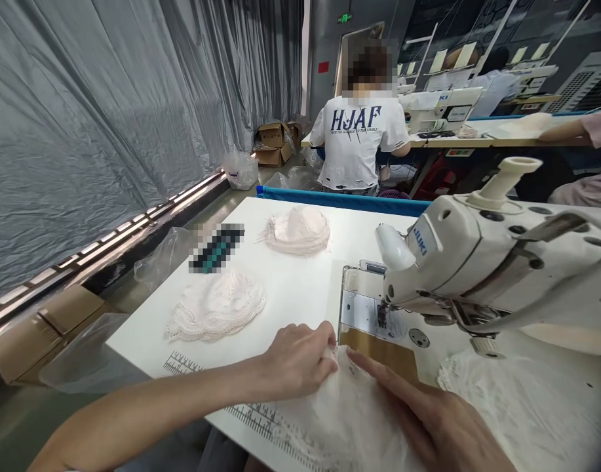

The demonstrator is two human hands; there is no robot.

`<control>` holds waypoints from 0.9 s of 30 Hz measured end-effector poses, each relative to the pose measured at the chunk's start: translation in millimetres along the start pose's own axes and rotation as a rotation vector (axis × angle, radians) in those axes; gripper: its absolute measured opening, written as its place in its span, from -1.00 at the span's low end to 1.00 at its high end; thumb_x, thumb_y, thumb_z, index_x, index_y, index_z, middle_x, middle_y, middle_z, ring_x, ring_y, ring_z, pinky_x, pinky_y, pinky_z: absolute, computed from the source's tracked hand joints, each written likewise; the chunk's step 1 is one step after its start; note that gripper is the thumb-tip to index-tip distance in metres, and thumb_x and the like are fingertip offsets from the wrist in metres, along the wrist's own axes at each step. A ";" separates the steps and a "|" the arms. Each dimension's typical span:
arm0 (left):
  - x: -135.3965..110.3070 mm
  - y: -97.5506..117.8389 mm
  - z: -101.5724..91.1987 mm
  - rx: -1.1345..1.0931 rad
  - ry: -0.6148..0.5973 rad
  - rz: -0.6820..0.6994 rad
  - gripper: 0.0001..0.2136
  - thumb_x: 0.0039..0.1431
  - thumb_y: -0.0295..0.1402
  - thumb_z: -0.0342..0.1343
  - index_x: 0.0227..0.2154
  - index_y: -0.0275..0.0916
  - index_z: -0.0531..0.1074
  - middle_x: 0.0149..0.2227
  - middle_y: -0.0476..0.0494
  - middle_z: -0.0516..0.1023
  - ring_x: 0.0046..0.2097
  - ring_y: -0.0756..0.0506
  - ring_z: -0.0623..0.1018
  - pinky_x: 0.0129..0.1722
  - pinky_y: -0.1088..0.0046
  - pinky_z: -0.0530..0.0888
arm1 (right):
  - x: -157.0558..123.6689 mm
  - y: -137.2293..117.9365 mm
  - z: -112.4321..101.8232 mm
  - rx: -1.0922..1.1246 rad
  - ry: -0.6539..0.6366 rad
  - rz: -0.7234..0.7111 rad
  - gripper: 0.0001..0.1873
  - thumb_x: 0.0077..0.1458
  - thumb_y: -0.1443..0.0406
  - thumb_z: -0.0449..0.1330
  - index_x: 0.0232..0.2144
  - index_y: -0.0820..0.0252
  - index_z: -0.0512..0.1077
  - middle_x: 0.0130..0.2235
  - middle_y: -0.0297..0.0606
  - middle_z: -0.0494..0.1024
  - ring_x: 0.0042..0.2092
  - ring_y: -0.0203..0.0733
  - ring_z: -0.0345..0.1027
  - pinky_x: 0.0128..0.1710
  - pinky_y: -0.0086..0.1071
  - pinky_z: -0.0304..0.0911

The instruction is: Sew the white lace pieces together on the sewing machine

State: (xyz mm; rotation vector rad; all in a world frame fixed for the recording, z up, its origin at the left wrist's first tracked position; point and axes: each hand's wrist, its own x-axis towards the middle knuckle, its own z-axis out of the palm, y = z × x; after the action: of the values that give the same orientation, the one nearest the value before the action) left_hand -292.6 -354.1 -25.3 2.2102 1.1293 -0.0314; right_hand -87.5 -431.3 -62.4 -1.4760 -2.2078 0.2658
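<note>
Head camera view: our left hand [300, 364] pinches the lacy edge of a white fabric piece [347, 419] between thumb and curled fingers, while our right hand [430, 413] lies along the other side of the cloth, index finger stretched to its top edge. We cannot tell whether the right hand's lower fingers also grip it. The fabric piece spreads over the near part of a white worktable [310, 295], covering part of the printed ruler marks [251, 419] and meeting a brown panel [383, 351]. Just beyond, apart from the cloth, we see the needle area of a white JUKI sewing machine [428, 252]. To our left on the tabletop sit a scalloped lace pile [219, 305], a blurred dark object [216, 249] and, farther back, a second pale pile [300, 229]; more white lace [516, 393] lies at right, below the machine arm. Past a blue strip [344, 201] at the table's far edge, a co-worker [356, 141] in a printed white T-shirt sits facing away from us. Grey curtain [133, 98] hangs at left, above an open cardboard box [49, 334] on the floor.
</note>
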 end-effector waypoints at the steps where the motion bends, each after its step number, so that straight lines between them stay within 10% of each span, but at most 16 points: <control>1: 1.2 0.1 0.1 0.006 -0.008 -0.004 -0.82 0.16 -0.33 -0.04 -0.18 -0.22 0.22 -0.60 0.09 0.28 -0.46 -0.04 0.37 -0.40 0.45 0.28 | 0.0 1.7 0.9 -0.006 -0.019 -0.030 -0.53 0.21 0.32 -0.09 0.14 -0.18 0.21 -0.48 -0.44 0.57 -0.63 -0.30 0.39 -0.69 -0.54 0.22; 17: 2.3 2.5 6.4 0.219 0.115 -0.001 -0.74 0.17 -0.30 0.06 -0.11 -0.23 0.22 -0.43 -0.01 0.44 -0.43 -0.07 0.41 -0.39 0.39 0.31 | -9.9 15.9 13.3 -0.285 -0.015 -0.186 -0.43 0.10 0.41 -0.08 0.19 0.11 0.11 -0.51 -0.33 0.54 -0.63 -0.25 0.39 -0.73 -0.52 0.21; 22: 1.4 -2.0 19.6 0.508 0.559 0.475 -0.84 0.20 -0.59 -0.04 -0.25 -0.22 0.33 -0.16 -0.07 0.45 -0.20 -0.05 0.41 -0.27 0.38 0.25 | -14.5 14.5 14.3 -0.380 0.007 -0.212 -0.38 0.02 0.43 -0.09 0.18 0.28 0.09 -0.64 -0.38 0.42 -0.71 -0.26 0.27 -0.75 -0.48 0.15; 27: 11.2 -1.0 26.8 0.539 0.471 0.615 -0.79 0.24 -0.65 -0.13 -0.37 -0.33 0.36 -0.30 -0.06 0.48 -0.27 0.02 0.40 -0.28 0.39 0.22 | -13.9 19.0 1.1 -0.467 0.026 -0.191 -0.41 -0.03 0.43 -0.06 0.11 0.23 0.19 -0.57 -0.35 0.46 -0.70 -0.26 0.28 -0.77 -0.45 0.10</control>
State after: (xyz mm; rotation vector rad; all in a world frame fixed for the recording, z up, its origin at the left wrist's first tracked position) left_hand -279.3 -360.6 -50.4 3.0787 0.6513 0.5248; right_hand -68.1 -436.1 -74.9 -1.4588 -2.4783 -0.3532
